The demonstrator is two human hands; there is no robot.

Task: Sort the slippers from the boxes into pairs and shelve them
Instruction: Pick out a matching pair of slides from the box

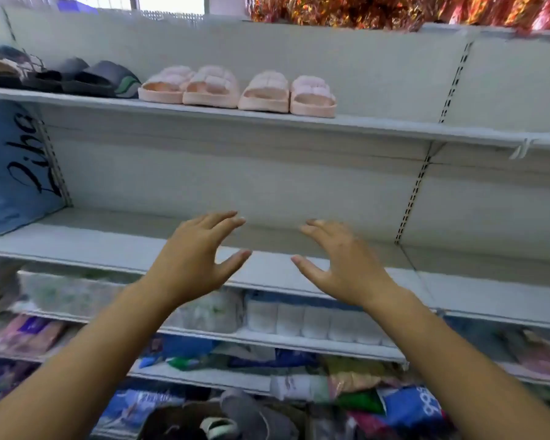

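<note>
Slippers stand in a row along the upper shelf (394,128). From the left there is a patterned brown slipper (4,66) at the frame's edge, then a dark grey pair (102,79) with a green stripe. After those come a first pink pair (191,87) and a second pink pair (288,95). Within each pink pair the two slippers sit side by side and touching, with a small gap between the pairs.

One level down, a blue cushion (13,173) with black script leans at the left end of the middle shelf (108,242). Over this shelf's front edge hover two bare hands, palms down. The left hand (194,258) has its fingers (226,222) spread and gently bent, holding nothing. The right hand (346,265) mirrors it, fingers (318,231) splayed and also empty. The shelved slippers are well above and to the left of both hands, and neither hand touches any of them.

At the bottom of the view, below and between the forearms, lie blurred grey slippers (254,417). Whether they sit in a box cannot be told.

The task looks partly done: several pairs are shelved and at least these grey ones are left. The next step is probably to fetch more.
</note>
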